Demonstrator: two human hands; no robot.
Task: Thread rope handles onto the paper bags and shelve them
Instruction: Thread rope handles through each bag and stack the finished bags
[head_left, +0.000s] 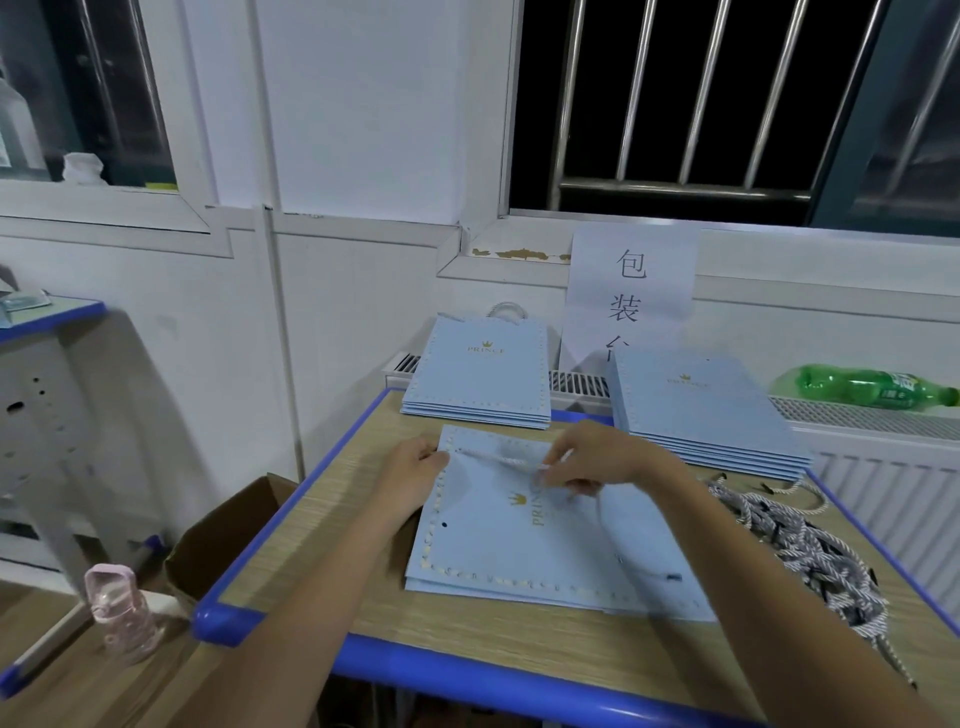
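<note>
A light blue paper bag (519, 551) with a gold crown print lies flat on a small pile of like bags in the middle of the table. My left hand (410, 467) grips its far left corner. My right hand (587, 460) pinches a white twisted rope handle (506, 460) that runs across the bag's top edge; the rope's free end (644, 571) trails down over the bag. A heap of striped rope handles (810, 556) lies at the right of the table.
Two stacks of blue bags sit at the back: one left (480, 374), with a rope handle showing behind it, and one right (706, 410). A green bottle (872, 387) lies on the radiator. An open cardboard box (228, 535) and a pink bottle (122, 605) stand left of the blue-edged table (291, 519).
</note>
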